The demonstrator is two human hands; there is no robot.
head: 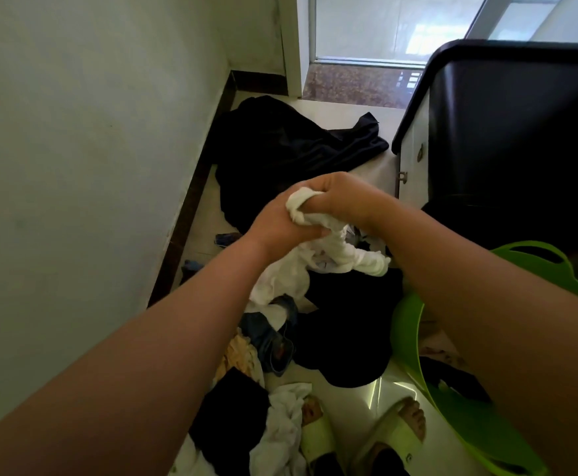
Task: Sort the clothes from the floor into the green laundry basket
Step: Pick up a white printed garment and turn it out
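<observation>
Head view shows the left hand (280, 223) and right hand (342, 201) both gripping a white garment (306, 209) above the floor pile (346, 324). Best gather its hanging end before moving it right into the green laundry basket (407, 324).

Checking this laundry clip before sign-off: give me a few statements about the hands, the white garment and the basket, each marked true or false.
1. Both hands grip the white garment. True: left hand and right hand.
2. The green laundry basket sits at the person's left. False: at the right.
3. A large dark garment lies on the floor beside the wall. True.
4. The white garment is already inside the basket. False: it is held above the floor pile.
</observation>
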